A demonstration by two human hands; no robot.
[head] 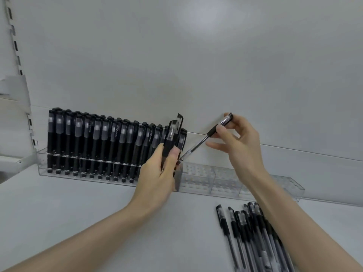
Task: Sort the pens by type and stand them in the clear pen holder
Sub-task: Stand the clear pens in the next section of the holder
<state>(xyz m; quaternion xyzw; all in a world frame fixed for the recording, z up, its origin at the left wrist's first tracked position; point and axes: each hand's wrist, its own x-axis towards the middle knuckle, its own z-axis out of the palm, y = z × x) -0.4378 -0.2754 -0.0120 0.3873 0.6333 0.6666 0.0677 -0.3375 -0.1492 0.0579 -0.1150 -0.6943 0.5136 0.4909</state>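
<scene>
A long clear pen holder stands on the white shelf against the back wall. Its left half is packed with several upright black pens; its right half has bare holes. My left hand grips a couple of black capped pens upright in front of the holder's middle. My right hand pinches a clear-barrelled pen near its cap. That pen slants down to the left, its lower end at the holder beside my left thumb. Several more clear-barrelled pens lie loose at the lower right.
A slotted shelf upright and white brackets run along the left edge. The white back wall rises straight behind the holder. Bare shelf surface lies in front of the holder on the left.
</scene>
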